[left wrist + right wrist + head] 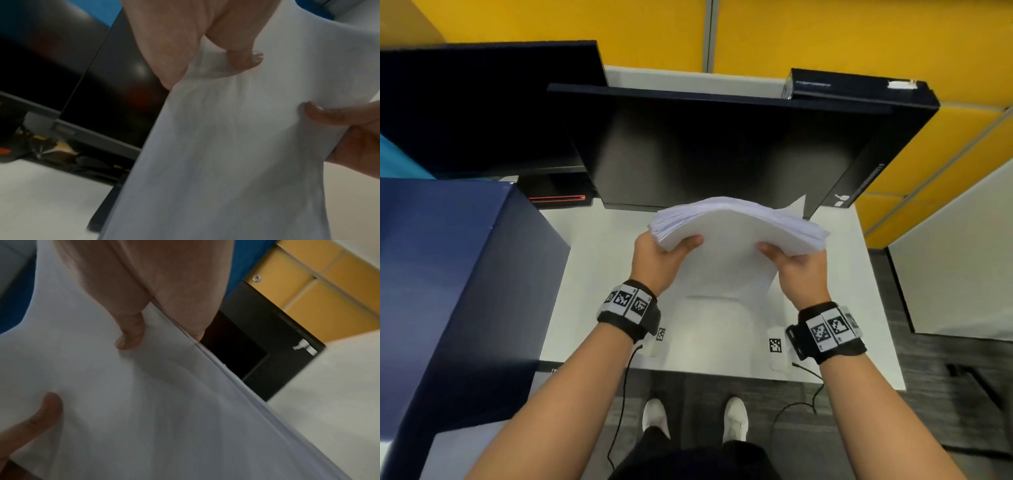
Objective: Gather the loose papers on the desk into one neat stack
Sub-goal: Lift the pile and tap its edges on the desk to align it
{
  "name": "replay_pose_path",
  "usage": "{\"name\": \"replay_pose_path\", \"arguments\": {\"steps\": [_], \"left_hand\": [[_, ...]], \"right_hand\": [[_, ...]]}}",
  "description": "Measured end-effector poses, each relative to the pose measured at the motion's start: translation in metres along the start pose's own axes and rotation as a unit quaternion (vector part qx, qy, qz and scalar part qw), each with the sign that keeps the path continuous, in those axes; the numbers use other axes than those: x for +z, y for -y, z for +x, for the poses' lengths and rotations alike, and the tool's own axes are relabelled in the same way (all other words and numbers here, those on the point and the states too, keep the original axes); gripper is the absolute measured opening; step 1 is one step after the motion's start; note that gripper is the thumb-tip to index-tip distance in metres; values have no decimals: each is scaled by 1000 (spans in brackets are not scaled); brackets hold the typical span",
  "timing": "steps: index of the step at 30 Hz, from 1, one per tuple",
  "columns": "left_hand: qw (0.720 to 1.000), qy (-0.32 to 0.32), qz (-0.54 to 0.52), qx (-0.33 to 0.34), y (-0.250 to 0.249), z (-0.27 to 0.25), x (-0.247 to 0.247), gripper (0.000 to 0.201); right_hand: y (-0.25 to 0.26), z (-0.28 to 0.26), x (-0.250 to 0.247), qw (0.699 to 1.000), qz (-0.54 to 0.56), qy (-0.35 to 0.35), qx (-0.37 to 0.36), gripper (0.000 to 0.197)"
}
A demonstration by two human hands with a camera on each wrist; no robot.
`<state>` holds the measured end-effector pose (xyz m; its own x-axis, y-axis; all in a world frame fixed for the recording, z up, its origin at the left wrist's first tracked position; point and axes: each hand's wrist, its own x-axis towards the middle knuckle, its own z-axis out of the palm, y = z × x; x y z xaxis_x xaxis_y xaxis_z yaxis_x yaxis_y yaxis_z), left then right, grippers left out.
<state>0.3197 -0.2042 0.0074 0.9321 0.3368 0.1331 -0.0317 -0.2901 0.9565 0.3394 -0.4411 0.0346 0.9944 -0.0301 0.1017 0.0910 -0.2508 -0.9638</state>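
Both hands clamp paper stack [736, 224] above desk [825, 274]: left hand [659, 260], right hand [799, 270] pinching side edges, thumbs on top. Floppy, sags mid-span, sheets slide easily; grip opposite edges.

The head view is evenly and brightly lit, with soft shadows on the white tabletop [599, 260] and straight lines bowing toward the frame edges. Both wrist views are dimmer, grainy and motion-blurred. A small glare spot sits on the dark monitor [139, 69].
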Motion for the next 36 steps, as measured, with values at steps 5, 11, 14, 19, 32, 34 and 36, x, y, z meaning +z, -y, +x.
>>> {"name": "replay_pose_path", "arguments": {"steps": [5,11,14,19,32,34,36], "left_hand": [[998,34,-11,-44,7,-9,7,41],[995,10,-59,-78,0,-18,25,65],[991,-37,-123,-45,-24,-22,32,57],[970,-132,-172,-113,-51,-14,43,35],[999,-15,-19,-25,-32,3,33,36],[1000,11,13,25,-45,15,30,24],[991,56,70,95,-62,27,29,21]], "right_hand": [[-15,-5,-8,1000,-1,-23,7,31],[-28,-8,-9,997,34,-23,59,59],[-9,-9,-10,994,88,-53,42,64],[21,3,4,981,84,-160,72,52],[31,22,-21,992,-15,-120,29,25],[37,23,-41,994,-99,-51,-3,31],[48,27,-58,974,-221,24,-47,49]]}}
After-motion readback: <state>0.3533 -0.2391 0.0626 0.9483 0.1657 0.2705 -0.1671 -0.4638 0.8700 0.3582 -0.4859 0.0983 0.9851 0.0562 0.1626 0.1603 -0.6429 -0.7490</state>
